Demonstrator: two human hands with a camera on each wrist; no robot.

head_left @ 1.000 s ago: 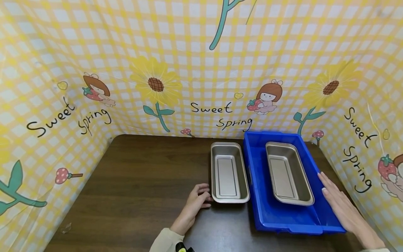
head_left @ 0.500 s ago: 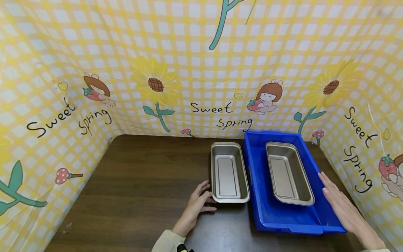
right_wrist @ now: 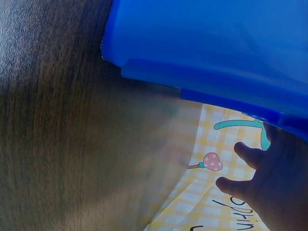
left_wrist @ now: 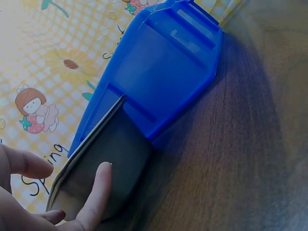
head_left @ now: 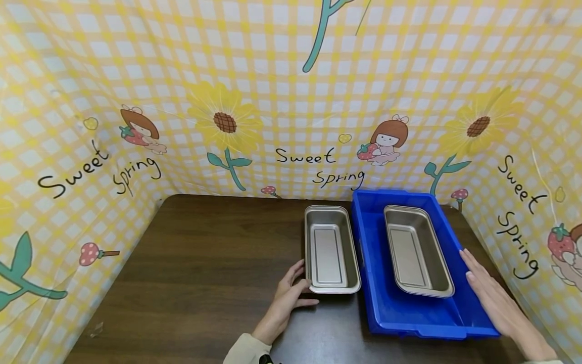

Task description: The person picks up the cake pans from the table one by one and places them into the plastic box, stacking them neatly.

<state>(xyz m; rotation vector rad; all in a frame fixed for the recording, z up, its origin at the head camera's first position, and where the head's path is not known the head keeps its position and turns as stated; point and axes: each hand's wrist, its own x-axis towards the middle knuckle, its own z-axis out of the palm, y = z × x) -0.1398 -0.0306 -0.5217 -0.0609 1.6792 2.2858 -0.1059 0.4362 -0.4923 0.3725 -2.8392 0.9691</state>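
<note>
A metal loaf pan [head_left: 329, 258] stands on the table, left of a blue plastic bin [head_left: 411, 316]. Its near-left corner has my left hand [head_left: 283, 303] beside it, fingers spread around the corner, one fingertip at the rim. The left wrist view shows a finger [left_wrist: 100, 190] extended in front of the pan's dark outer wall [left_wrist: 127, 149]; contact there is hard to tell. Inside the bin sits a second loaf pan [head_left: 416, 253]. My right hand [head_left: 495, 298], fingers straight, lies along the bin's outer right side. The right wrist view has that hand [right_wrist: 284, 178] dark below the bin wall [right_wrist: 211, 43].
The brown wooden table [head_left: 195, 283] extends to the left of the pans. A yellow checked cloth [head_left: 291, 111] with printed flowers and lettering hangs behind and on both sides. A small clear scrap [head_left: 96, 330] lies near the table's left edge.
My left hand has shifted slightly right and spread its fingers around the near-left corner of the pan. Both pans, the bin and my right hand stay in place.
</note>
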